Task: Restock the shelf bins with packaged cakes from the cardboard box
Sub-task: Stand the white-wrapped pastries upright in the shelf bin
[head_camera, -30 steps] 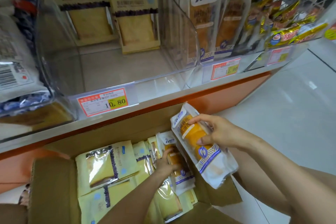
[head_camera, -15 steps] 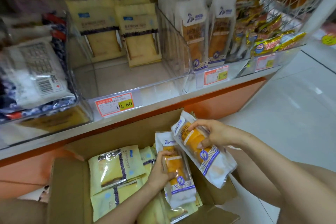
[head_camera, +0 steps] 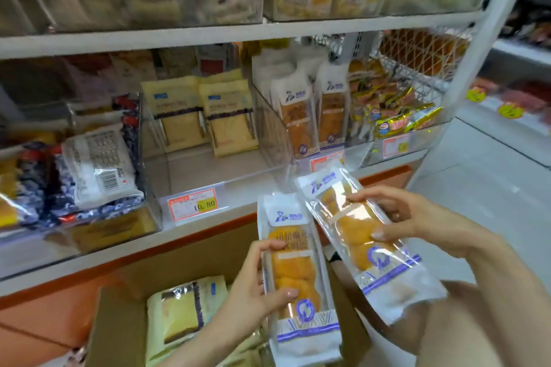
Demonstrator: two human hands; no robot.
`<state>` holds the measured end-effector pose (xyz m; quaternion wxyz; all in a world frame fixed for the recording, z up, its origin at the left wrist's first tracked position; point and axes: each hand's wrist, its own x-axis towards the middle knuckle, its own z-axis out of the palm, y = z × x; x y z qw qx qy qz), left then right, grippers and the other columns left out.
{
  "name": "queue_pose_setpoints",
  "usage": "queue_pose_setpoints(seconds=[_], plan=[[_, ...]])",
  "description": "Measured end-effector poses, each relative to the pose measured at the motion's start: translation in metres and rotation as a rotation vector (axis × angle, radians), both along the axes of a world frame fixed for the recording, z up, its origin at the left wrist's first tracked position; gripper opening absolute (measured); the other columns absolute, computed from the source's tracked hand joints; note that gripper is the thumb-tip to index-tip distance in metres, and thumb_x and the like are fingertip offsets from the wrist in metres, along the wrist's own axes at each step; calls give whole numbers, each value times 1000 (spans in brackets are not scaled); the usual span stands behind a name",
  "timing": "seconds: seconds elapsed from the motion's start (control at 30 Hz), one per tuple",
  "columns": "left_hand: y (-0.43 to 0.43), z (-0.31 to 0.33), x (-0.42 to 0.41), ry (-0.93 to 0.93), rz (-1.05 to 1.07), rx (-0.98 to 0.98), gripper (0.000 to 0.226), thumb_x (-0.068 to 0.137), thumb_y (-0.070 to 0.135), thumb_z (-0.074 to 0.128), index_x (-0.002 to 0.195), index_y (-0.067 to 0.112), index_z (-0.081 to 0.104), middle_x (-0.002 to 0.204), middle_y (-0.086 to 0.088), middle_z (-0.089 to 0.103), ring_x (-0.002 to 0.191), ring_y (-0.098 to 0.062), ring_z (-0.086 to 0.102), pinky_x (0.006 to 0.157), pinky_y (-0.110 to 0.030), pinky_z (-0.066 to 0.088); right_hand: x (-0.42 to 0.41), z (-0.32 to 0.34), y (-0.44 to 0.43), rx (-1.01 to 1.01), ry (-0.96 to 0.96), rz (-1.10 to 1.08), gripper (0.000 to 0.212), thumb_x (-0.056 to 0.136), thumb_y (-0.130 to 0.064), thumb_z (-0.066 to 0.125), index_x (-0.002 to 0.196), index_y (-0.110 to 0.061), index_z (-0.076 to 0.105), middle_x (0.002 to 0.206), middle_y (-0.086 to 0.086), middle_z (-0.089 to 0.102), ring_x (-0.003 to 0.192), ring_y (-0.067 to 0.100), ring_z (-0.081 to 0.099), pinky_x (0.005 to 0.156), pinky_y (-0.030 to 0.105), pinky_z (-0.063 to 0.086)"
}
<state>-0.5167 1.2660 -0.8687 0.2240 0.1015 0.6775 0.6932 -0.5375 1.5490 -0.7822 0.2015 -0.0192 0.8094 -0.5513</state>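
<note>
Clear bins are lining the shelf (head_camera: 125,256): yellow cakes (head_camera: 205,116) are standing at the back of one, and just right of it the bin (head_camera: 271,131) is holding upright packs (head_camera: 299,116) matching those in hand, with gold wrappers (head_camera: 396,110) heaped in the next. The shelf's front edge is lying between the hands and that bin, and the right pack (head_camera: 357,235) is covering part of its price tag (head_camera: 326,161). The left hand (head_camera: 253,286) is clamping the left pack (head_camera: 298,283), thumb and fingers curled over its left edge; the right hand (head_camera: 399,214) is pinching the right pack across its width, fingers spread. Compared with half a second ago, the left pack is sitting higher, lifted above the box (head_camera: 125,307), and both packs are nearer the shelf. The left pack's long axis is running nearly straight away from the person, logo end toward the shelf; the right pack is leaning, logo end up-left toward the bin, striped end toward the person.
</note>
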Motion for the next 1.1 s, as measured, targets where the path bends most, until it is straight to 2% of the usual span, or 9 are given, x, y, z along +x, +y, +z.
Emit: queue_pose_setpoints(seconds=[0.17, 0.27, 0.37, 0.5, 0.57, 0.67, 0.73, 0.93, 1.1], plan=[[35, 69, -64, 346, 70, -31, 55, 76, 8, 75, 110, 38, 44, 120, -4, 56, 101, -20, 64, 81, -36, 57, -40, 33, 28, -231, 134, -238, 67, 54, -21, 89, 116, -28, 63, 90, 12, 70, 71, 19, 68, 57, 25, 56], [61, 91, -120, 443, 162, -44, 57, 72, 6, 77, 105, 37, 43, 124, -10, 50, 108, -24, 58, 88, -45, 53, -84, 42, 34, -282, 203, -400, 47, 80, -1, 64, 121, -23, 57, 92, 5, 64, 60, 13, 66, 50, 23, 54], [82, 98, -171, 528, 255, -129, 60, 64, 17, 78, 99, 49, 42, 123, -9, 46, 109, -26, 56, 91, -48, 50, -126, 46, 37, -272, 270, -476, 49, 84, 3, 62, 122, -27, 56, 100, 3, 59, 68, 15, 65, 47, 22, 53], [99, 101, -215, 622, 346, -286, 63, 70, 12, 77, 117, 32, 40, 124, -12, 48, 110, -27, 54, 98, -43, 46, -170, 44, 39, -245, 389, -508, 54, 80, 7, 65, 120, -27, 55, 104, 6, 61, 79, 20, 65, 57, 23, 57], [106, 101, -225, 700, 350, -362, 62, 72, 9, 75, 123, 23, 43, 126, -10, 44, 112, -27, 52, 97, -29, 42, -188, 38, 39, -164, 471, -482, 55, 76, 8, 69, 116, -27, 54, 109, 8, 60, 84, 21, 63, 60, 22, 57], [110, 94, -235, 831, 336, -543, 60, 74, 13, 73, 126, 22, 44, 130, -9, 40, 120, -29, 41, 97, -30, 33, -206, 26, 35, -24, 552, -415, 55, 72, 11, 71, 105, -29, 54, 114, 8, 58, 100, 23, 58, 84, 34, 53], [110, 87, -240, 867, 325, -692, 62, 74, 22, 73, 128, 25, 44, 133, -9, 36, 125, -29, 30, 104, -40, 27, -211, 19, 33, 29, 552, -394, 51, 73, 13, 69, 100, -28, 56, 114, 2, 57, 103, 19, 57, 89, 32, 49], [99, 81, -240, 846, 371, -799, 49, 77, 17, 68, 120, 31, 47, 135, -9, 26, 127, -29, 22, 103, -38, 16, -217, 26, 32, -8, 586, -415, 50, 69, 24, 58, 97, -17, 61, 113, 5, 56, 97, 19, 56, 59, 11, 48], [90, 92, -228, 801, 361, -780, 45, 79, 15, 65, 119, 29, 50, 141, -9, 21, 132, -30, 17, 108, -38, 15, -215, 26, 18, 34, 484, -332, 49, 70, 26, 50, 92, -15, 65, 114, 3, 57, 111, 20, 49, 74, 22, 48]])
